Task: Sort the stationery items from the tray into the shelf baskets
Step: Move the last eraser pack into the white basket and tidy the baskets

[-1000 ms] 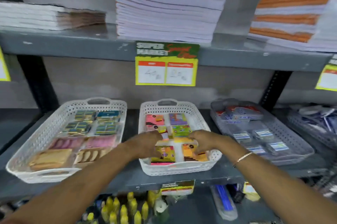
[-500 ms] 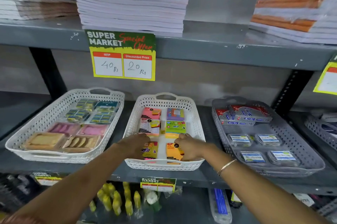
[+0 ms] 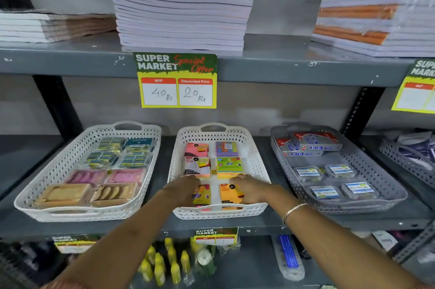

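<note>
A white perforated basket [image 3: 256,159] in the middle of the shelf holds sticky-note packs in two columns. My left hand [image 3: 182,188] rests on the front-left yellow and pink pack [image 3: 202,195], fingers curled over its far edge. My right hand [image 3: 250,188] lies on the front-right orange pack [image 3: 229,193], fingers at its top edge. Behind them sit a white and orange pack [image 3: 197,166], a green pack [image 3: 228,166], a pink pack [image 3: 196,149] and a purple pack [image 3: 226,148].
The left white basket [image 3: 47,185] holds eraser packs and tan items. The right grey basket [image 3: 381,185] holds staple boxes and clear tubs. Notebook stacks [image 3: 181,6] fill the upper shelf, a price card [image 3: 176,80] hangs from it. Yellow bottles [image 3: 164,265] stand on the shelf below.
The camera view shifted slightly; both hands stay on the front packs in the middle basket, edging a little farther back toward the second row.
</note>
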The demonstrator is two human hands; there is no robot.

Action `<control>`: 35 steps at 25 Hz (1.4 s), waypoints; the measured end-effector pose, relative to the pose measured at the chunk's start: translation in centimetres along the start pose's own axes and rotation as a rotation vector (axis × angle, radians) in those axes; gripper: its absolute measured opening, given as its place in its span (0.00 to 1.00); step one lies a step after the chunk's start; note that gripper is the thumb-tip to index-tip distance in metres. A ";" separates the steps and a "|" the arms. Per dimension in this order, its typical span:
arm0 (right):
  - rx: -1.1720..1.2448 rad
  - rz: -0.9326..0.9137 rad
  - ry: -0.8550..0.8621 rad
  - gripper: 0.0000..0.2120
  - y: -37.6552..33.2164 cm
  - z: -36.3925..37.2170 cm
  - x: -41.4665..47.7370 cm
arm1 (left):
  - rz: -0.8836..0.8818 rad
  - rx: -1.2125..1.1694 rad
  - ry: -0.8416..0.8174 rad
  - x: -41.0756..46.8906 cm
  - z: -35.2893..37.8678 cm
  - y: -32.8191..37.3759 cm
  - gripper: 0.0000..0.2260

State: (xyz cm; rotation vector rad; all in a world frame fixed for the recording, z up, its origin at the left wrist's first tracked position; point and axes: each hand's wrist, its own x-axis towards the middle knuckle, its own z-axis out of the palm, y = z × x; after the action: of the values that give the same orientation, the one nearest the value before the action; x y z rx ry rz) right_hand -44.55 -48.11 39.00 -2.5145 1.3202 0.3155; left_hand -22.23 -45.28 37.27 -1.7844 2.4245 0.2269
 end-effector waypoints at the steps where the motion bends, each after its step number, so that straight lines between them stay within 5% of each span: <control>1: 0.053 0.016 0.031 0.37 -0.3 -0.3 -0.6 | -0.001 0.000 0.004 -0.1 0.1 0.0 0.24; 5: 0.221 0.076 0.286 0.39 -0.1 -2.4 -3.9 | -0.043 -0.158 0.221 -0.6 -1.0 1.3 0.30; 9: 0.239 0.191 0.512 0.27 4.8 -4.4 -8.2 | 0.065 -0.232 0.520 -0.6 -3.2 6.0 0.21; 13: 0.305 0.360 0.544 0.13 12.8 -4.7 -14.3 | 0.207 -0.275 0.584 2.0 -5.2 13.5 0.17; 16: 0.300 0.438 0.550 0.10 19.0 -3.3 -18.3 | 0.266 -0.299 0.526 4.6 -5.8 19.8 0.14; 24: 0.223 0.379 0.250 0.25 28.3 -1.3 -17.8 | 0.096 -0.144 0.084 13.1 -3.4 28.8 0.21; 27: 0.110 0.322 0.134 0.28 29.1 -0.7 -16.3 | 0.076 -0.090 0.018 14.5 -2.1 29.6 0.22; 35: 0.171 0.213 0.139 0.24 29.8 0.2 -15.8 | 0.031 -0.069 -0.013 15.3 -2.0 29.9 0.20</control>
State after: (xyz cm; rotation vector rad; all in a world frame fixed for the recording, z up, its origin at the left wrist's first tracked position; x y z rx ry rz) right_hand -78.06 -52.06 39.46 -2.2948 1.6006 0.0672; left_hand -55.38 -51.19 37.77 -1.7679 2.4662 0.3285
